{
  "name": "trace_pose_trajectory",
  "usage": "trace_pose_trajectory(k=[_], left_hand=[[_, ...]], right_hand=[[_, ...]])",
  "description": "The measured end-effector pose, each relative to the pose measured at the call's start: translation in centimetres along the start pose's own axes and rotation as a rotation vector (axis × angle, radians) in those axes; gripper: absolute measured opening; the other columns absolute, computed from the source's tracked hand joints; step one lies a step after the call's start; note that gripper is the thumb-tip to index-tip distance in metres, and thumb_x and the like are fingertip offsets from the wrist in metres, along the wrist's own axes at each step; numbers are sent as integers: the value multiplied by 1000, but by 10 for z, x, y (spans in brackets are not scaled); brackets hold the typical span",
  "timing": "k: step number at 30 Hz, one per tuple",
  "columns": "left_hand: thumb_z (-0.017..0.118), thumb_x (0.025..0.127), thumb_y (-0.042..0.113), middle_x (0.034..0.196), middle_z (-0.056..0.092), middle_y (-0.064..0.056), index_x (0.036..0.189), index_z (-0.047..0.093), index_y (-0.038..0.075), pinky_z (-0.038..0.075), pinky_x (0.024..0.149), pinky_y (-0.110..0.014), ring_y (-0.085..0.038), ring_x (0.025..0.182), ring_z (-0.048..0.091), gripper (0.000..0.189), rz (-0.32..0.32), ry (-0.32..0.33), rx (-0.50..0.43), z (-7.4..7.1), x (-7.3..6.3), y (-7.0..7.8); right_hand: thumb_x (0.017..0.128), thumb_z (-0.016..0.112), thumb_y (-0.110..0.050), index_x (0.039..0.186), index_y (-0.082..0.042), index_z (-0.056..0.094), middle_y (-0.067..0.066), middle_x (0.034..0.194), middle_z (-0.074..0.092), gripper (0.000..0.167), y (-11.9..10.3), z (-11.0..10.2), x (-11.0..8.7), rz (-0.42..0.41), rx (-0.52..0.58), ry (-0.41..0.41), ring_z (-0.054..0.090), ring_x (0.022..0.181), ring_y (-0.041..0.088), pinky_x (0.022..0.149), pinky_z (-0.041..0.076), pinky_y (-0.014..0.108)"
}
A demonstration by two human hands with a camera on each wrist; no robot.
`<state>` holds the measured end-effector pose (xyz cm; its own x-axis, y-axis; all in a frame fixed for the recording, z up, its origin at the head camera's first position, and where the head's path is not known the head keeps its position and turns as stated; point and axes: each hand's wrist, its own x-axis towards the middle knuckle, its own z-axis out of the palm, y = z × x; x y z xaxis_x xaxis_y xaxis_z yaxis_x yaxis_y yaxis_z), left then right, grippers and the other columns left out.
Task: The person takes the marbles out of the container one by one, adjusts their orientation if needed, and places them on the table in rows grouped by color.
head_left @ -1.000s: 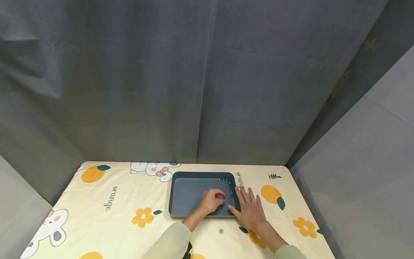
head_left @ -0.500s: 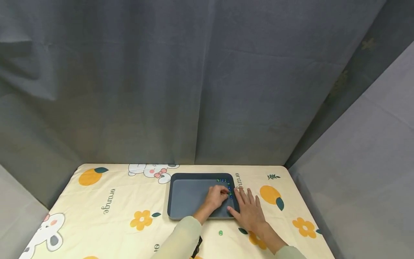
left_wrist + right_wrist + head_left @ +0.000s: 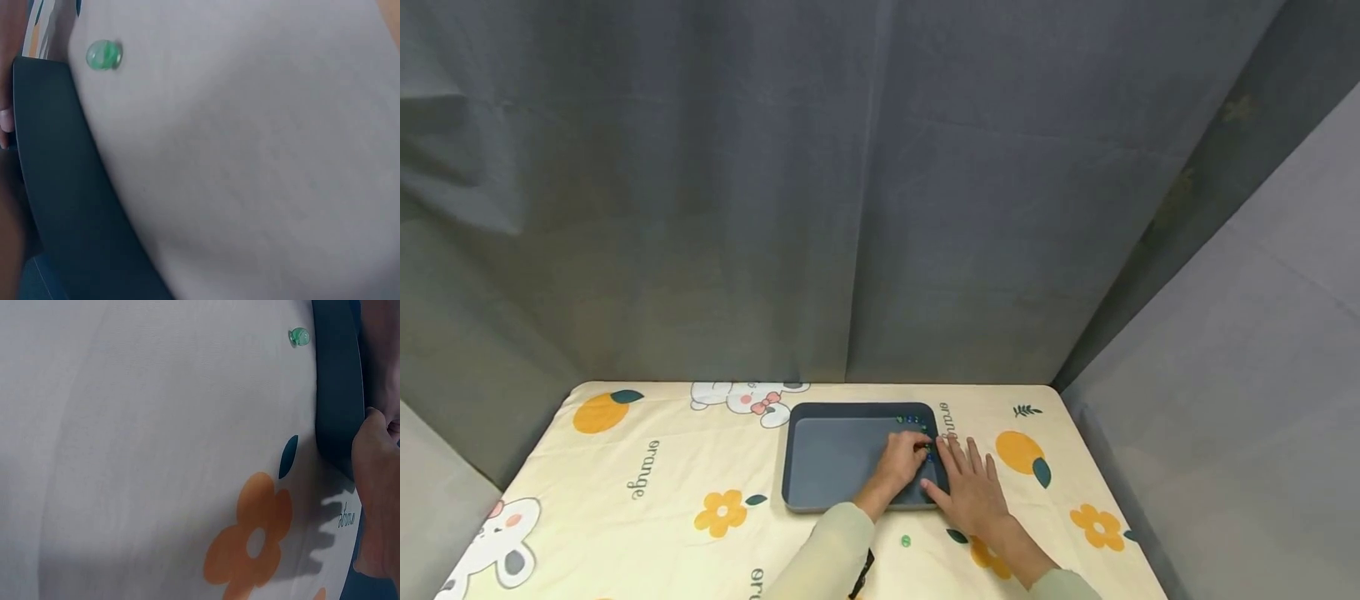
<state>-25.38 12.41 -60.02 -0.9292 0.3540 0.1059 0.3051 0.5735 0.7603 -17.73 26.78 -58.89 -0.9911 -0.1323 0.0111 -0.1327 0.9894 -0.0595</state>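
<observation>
A short row of small green and blue glass marbles [image 3: 912,419] lines the far right corner of the dark grey baking tray [image 3: 823,467] and runs down its right side. My left hand [image 3: 898,461] reaches over the tray, its thumb and fingertips pinched together at a marble in this right-hand line; the fingers mostly hide it. My right hand [image 3: 977,496] lies with spread, straight fingers along the tray's right rim, thumb over the near right corner. In the left wrist view, one clear green marble [image 3: 104,55] sits on the cloth outside the tray's wall [image 3: 69,187].
A cream cloth [image 3: 670,542] printed with oranges, flowers and rabbits covers the table. Grey curtains [image 3: 700,208] hang behind it and at both sides. The loose green marble [image 3: 300,336] lies just in front of the tray, between the two forearms.
My left hand has moved right across the tray, up to the line of marbles by the right wall. My right hand stays at the rim. The head view has shifted slightly.
</observation>
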Motion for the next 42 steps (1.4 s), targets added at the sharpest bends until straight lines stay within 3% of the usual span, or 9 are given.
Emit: trace_pose_trajectory(k=[3,11,24,27,33,42], left_hand=[[71,91,4,104,74,-7,108,77,9,54,86,-38,-19,99,68,19,-1,17,21,0,1,2],[72,91,5,105,74,-4,106,78,10,54,88,-37,-20,103,68,17,-16,-2,75,1,2,1],[73,90,7,102,73,-3,105,78,9,54,85,-33,-18,100,68,16,71,14,177,4,0,-1],[73,91,8,101,73,-3,104,78,9,54,84,-32,-16,98,68,14,67,21,157,3,0,-1],[75,89,6,87,71,0,99,75,6,53,70,-24,-6,77,64,10,87,66,39,-8,-9,-4],[75,88,3,88,70,-1,103,75,2,51,68,-16,-2,76,62,14,231,63,-96,-34,-41,-4]], right_hand=[[96,44,-68,157,-14,32,15,160,30,82,0,0,0,-4,3,21,21,145,45,110,20,68],[96,42,-69,158,-15,29,15,161,27,83,-1,-2,0,9,2,-14,18,146,45,111,17,68],[97,44,-66,157,-14,30,15,161,28,81,-2,-1,-1,3,30,-8,19,146,44,110,17,68],[96,43,-67,157,-13,30,15,161,27,82,-1,0,-1,4,25,-12,19,146,44,111,17,68],[96,42,-68,158,-13,29,15,161,27,84,-2,1,0,5,6,-22,19,146,43,111,18,67],[96,43,-68,158,-13,29,16,161,26,84,-1,0,2,1,3,-6,18,146,45,111,17,68]])
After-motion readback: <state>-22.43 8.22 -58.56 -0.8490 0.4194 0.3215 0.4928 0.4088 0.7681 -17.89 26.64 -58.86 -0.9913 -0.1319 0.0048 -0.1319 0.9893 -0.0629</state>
